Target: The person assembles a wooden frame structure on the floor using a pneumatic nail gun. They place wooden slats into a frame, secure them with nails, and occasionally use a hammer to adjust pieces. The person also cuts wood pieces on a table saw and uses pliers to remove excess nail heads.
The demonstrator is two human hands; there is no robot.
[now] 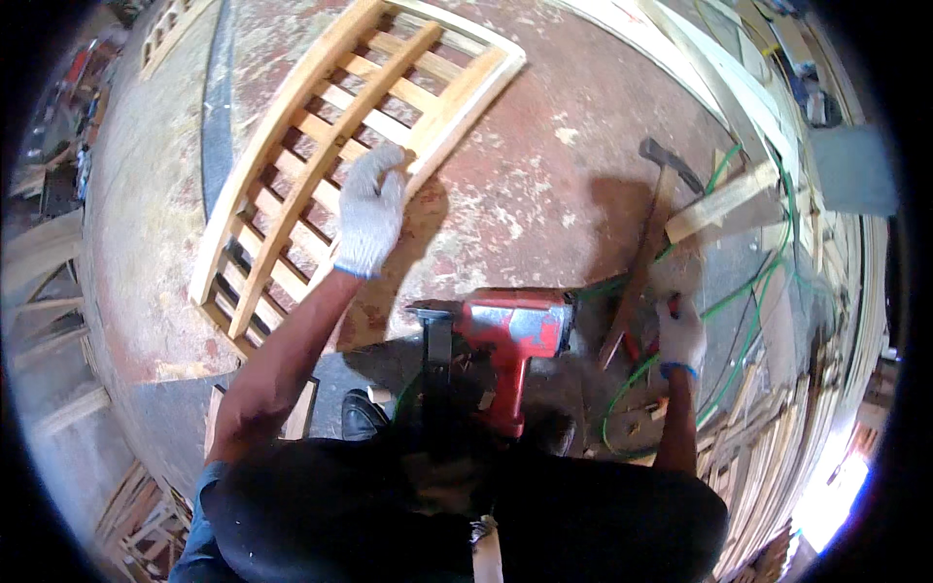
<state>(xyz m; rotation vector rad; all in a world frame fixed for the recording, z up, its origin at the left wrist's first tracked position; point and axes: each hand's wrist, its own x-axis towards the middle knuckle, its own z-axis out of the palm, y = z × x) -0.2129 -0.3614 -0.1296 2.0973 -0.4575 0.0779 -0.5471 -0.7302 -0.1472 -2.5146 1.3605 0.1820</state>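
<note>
My left hand [372,214], in a white knit glove, is closed on the near right rail of a slatted wooden frame [340,136]. The frame has crossed slats and lies tilted on the worktable. My right hand [682,335], also gloved, is lower right, its fingers curled in; a small dark and reddish bit shows at them, too little to name. Left of that hand, a hammer [641,257] rests with its dark head away from me and its wooden handle toward me. Between my hands and close to my body is a red and silver nail gun [510,330], which neither hand touches.
The worktable [525,185] has worn reddish paint. A green hose [743,340] loops around my right hand. A short wood block [724,202] lies by the hammer head. Long pale boards [661,44] lie at the far right, and stacked strips [787,457] at the near right.
</note>
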